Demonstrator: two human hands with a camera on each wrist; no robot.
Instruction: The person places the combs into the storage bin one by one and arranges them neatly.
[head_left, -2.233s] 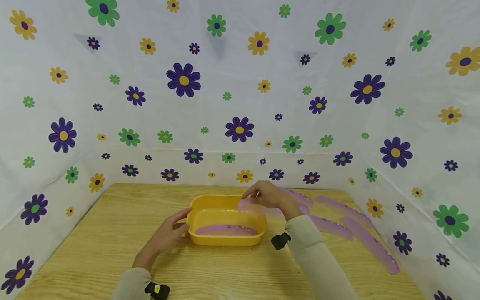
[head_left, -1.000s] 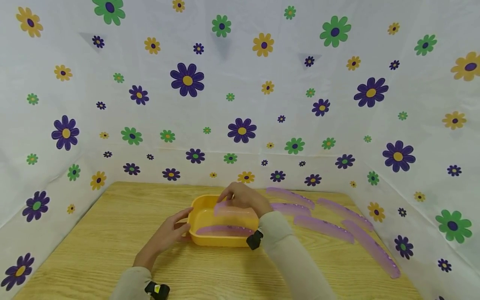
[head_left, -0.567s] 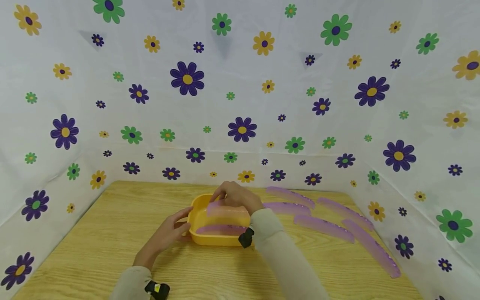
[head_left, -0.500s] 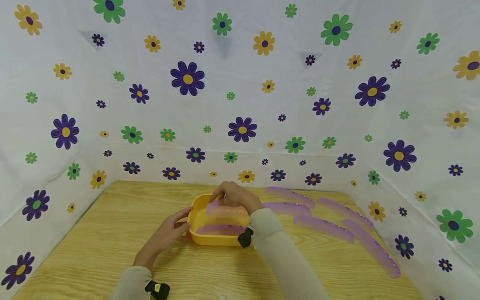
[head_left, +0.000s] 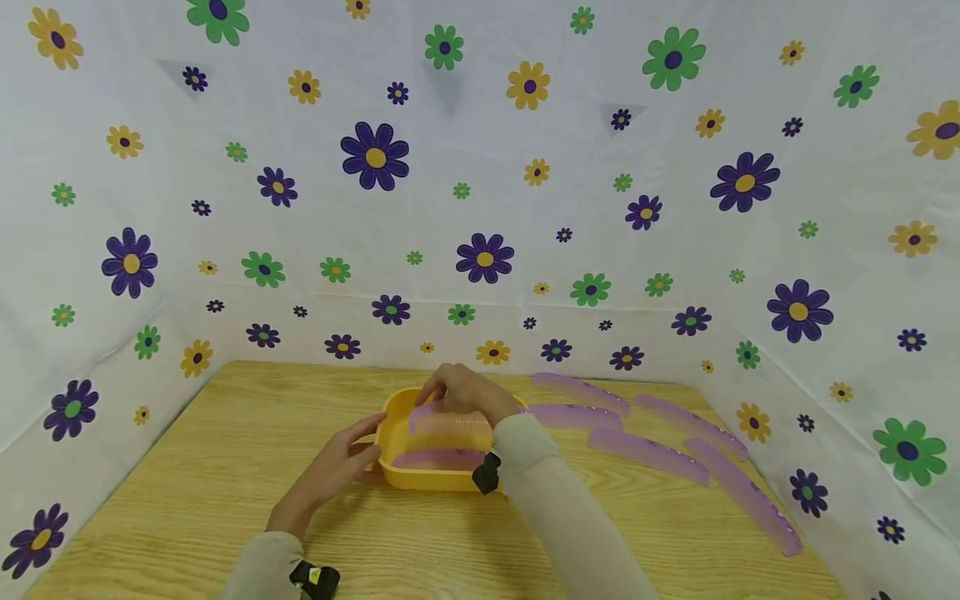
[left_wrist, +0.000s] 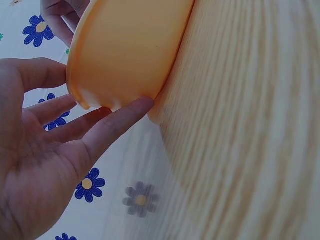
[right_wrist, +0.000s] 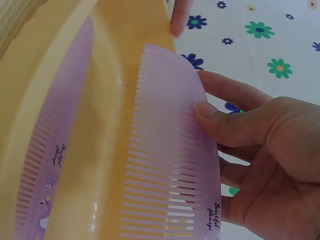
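Observation:
My right hand (head_left: 467, 388) pinches a translucent purple comb (right_wrist: 165, 115) along its spine, thumb on the near face and fingers behind. The comb hangs over the yellow plastic bin (head_left: 450, 481), teeth pointing down. A second purple comb (right_wrist: 60, 110) lies inside the bin along its near wall; flamingo lettering shows on both. My left hand (head_left: 339, 465) is at the bin's left end. In the left wrist view, its nearly straight fingers (left_wrist: 117, 125) rest against the outer wall and rim. The right forearm and its black wrist camera hide the bin's right end in the head view.
To the right, several more purple combs lie spread on the wood-grain table (head_left: 247, 433), among them an angled front comb (head_left: 742, 496) and a comb (head_left: 648, 457) behind it. A white flower-print sheet (head_left: 420, 217) walls the back and sides.
My right hand has carried its comb leftward from the bin's right end to over its middle, then drifted slightly farther left. The left hand stays at the bin's left end.

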